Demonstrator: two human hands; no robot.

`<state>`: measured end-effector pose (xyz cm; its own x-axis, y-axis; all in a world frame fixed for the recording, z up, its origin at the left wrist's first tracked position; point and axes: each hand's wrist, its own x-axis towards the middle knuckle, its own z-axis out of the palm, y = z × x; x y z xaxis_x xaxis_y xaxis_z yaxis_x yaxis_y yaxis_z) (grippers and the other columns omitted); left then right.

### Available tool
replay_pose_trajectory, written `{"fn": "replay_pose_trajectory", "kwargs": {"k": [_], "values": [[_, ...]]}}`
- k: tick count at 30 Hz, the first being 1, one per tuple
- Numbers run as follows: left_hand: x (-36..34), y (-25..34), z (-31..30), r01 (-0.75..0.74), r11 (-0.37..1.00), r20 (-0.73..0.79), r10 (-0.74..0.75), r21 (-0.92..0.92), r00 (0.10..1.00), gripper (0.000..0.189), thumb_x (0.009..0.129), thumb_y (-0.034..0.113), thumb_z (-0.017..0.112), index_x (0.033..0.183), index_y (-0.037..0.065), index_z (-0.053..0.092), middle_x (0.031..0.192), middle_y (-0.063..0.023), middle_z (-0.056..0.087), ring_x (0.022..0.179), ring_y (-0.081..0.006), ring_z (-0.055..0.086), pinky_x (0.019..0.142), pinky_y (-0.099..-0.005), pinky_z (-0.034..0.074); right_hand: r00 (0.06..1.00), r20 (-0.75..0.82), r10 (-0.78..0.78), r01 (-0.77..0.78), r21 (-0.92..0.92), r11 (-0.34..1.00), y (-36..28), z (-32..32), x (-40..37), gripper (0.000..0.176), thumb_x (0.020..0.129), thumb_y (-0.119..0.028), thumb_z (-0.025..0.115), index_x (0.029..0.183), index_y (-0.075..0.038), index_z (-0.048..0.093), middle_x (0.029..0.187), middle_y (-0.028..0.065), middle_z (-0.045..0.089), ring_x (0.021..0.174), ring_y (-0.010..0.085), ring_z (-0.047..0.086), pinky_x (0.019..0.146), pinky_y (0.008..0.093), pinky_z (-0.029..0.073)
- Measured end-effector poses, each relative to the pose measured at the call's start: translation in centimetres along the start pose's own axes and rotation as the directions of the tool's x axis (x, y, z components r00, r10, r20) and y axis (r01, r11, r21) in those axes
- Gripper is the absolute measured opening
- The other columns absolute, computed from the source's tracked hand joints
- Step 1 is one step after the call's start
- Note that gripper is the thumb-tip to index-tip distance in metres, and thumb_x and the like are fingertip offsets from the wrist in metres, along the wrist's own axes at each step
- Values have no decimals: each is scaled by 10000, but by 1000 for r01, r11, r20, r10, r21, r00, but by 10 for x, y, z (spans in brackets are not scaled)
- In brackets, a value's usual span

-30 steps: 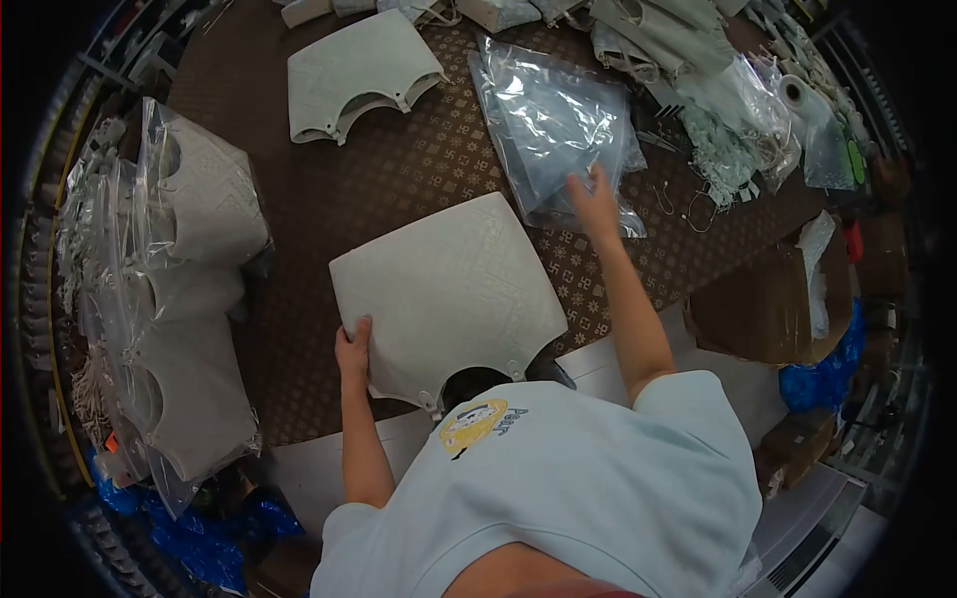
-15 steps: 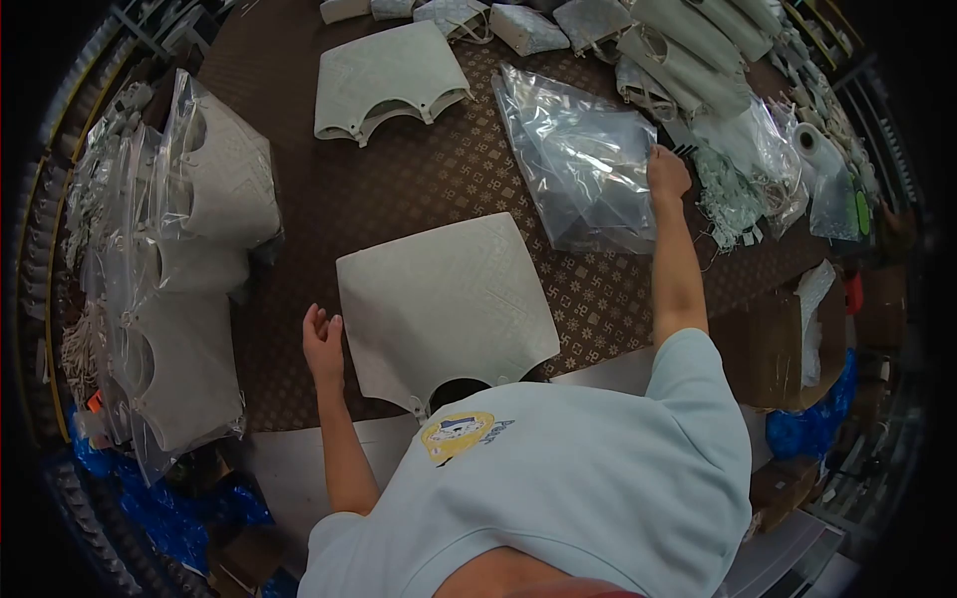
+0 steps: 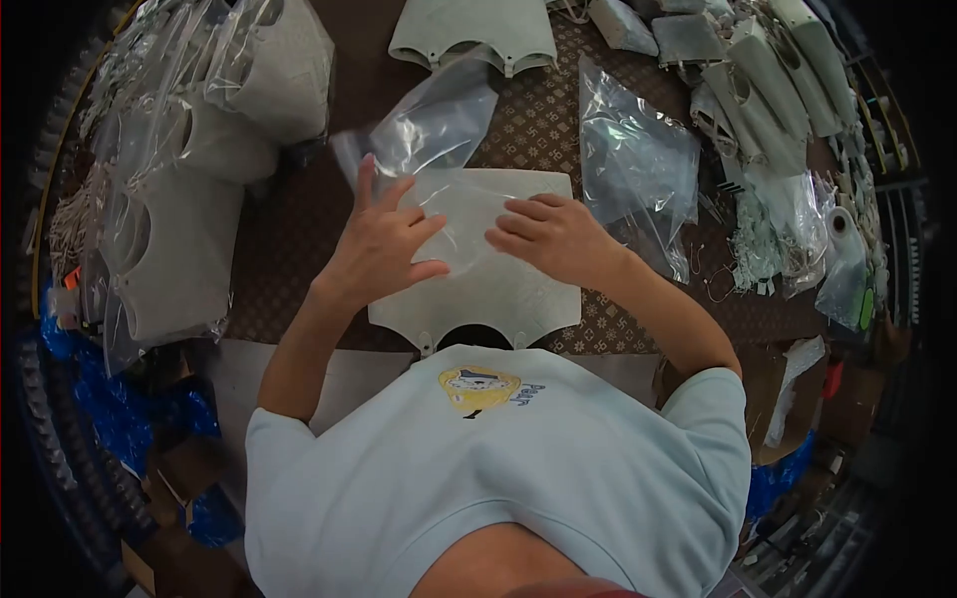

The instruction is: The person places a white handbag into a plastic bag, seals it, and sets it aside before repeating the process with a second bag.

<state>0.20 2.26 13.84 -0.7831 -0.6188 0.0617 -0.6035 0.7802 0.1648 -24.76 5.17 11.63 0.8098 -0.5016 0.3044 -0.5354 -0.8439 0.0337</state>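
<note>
A pale, embossed handbag point(image 3: 476, 299) lies flat in front of me, its scalloped opening with metal studs towards my body. Over its far part a clear plastic bag point(image 3: 439, 125) is spread, partly lifted and blurred at its left edge. My left hand point(image 3: 387, 237) is at the near left side of the plastic, fingers spread apart. My right hand point(image 3: 558, 239) is above the handbag's right half, with bent fingers at the plastic's near edge; its thumb is hidden. A stack of clear plastic bags point(image 3: 638, 149) lies to the right.
Bagged pale handbags point(image 3: 179, 249) are piled at the left. Another unwrapped handbag point(image 3: 474, 30) lies at the far side of the brown patterned table point(image 3: 289, 239). More pale bags point(image 3: 768, 90), tassels point(image 3: 763, 244) and a plastic roll point(image 3: 842, 224) sit at the right. A cardboard box point(image 3: 788, 389) stands below.
My right hand has come from the plastic stack to the middle, and one plastic bag now lies over the handbag. My left hand has moved up and inward. The view has shifted.
</note>
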Motion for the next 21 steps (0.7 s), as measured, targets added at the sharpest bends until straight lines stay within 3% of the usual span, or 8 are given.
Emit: {"fn": "replay_pose_trajectory", "kwargs": {"k": [4, 6, 9, 12, 14, 16, 19, 21], "values": [[-31, -4, 47, 110, 990, 2, -111, -86, 994, 473, 640, 450, 685, 947, 91, 653, 913, -50, 617, 1128, -272, 453, 1052, -568, 51, 983, -121, 136, -137, -1, 991, 5, 18, -32, 157, 730, -164, 618, 878, -114, 607, 830, -6, 582, 847, 150, 570, 715, 287, 478], [-36, 10, 57, 120, 992, -257, -122, -22, 959, 371, 692, 387, 670, 932, 105, 656, 826, -23, 621, 1044, -256, 508, 1048, -561, 84, 976, -111, 186, -190, -21, 982, 8, 15, -40, 154, 736, -171, 626, 880, -119, 608, 813, -10, 579, 818, 152, 572, 703, 284, 479], [-34, -1, 72, 141, 986, -274, -112, 89, 955, 196, 725, 271, 656, 841, 113, 646, 798, -22, 607, 989, -232, 533, 1043, -540, 119, 953, -155, 261, -276, -88, 957, 21, -7, -35, 142, 743, -182, 637, 874, -132, 612, 779, -21, 572, 762, 150, 577, 658, 277, 481], [-7, -33, 28, 192, 980, -434, -150, 56, 889, 76, 735, 177, 629, 760, 112, 599, 758, -26, 600, 885, -225, 574, 1003, -500, 238, 925, -245, 289, -336, -176, 925, 45, -43, -20, 124, 743, -189, 641, 857, -147, 619, 750, -30, 563, 715, 140, 581, 591, 274, 480], [10, -58, -16, 268, 963, -537, -206, 39, 818, 84, 739, 153, 625, 728, 105, 558, 706, -35, 589, 740, -236, 591, 859, -413, 405, 912, -296, 283, -356, -228, 907, 62, -66, -7, 115, 742, -192, 643, 849, -155, 623, 739, -32, 559, 694, 134, 583, 557, 276, 478], [24, -66, -63, 297, 945, -669, -131, 139, 732, 79, 740, 128, 627, 734, 99, 554, 674, -40, 585, 649, -251, 581, 662, -353, 459, 935, -268, 234, -326, -383, 864, 78, -87, 5, 100, 753, -185, 637, 851, -165, 633, 714, -26, 549, 668, 136, 588, 545, 284, 480], [44, -77, -110, 245, 937, -731, 17, 250, 682, 80, 734, 97, 638, 748, 101, 559, 678, -40, 578, 623, -247, 567, 597, -332, 451, 861, -441, 253, -469, -497, 730, 127, -112, 4, 105, 771, -157, 623, 872, -169, 651, 776, -22, 591, 730, 145, 605, 577, 290, 492], [56, -59, -139, 418, 846, -754, -31, 330, 656, 61, 800, 104, 610, 862, 104, 615, 785, -42, 617, 695, -226, 592, 625, -347, 465, 818, -516, 253, -526, -493, 693, 145, -140, 2, 113, 768, -136, 626, 872, -168, 656, 808, -21, 608, 756, 149, 606, 596, 285, 498]]}}
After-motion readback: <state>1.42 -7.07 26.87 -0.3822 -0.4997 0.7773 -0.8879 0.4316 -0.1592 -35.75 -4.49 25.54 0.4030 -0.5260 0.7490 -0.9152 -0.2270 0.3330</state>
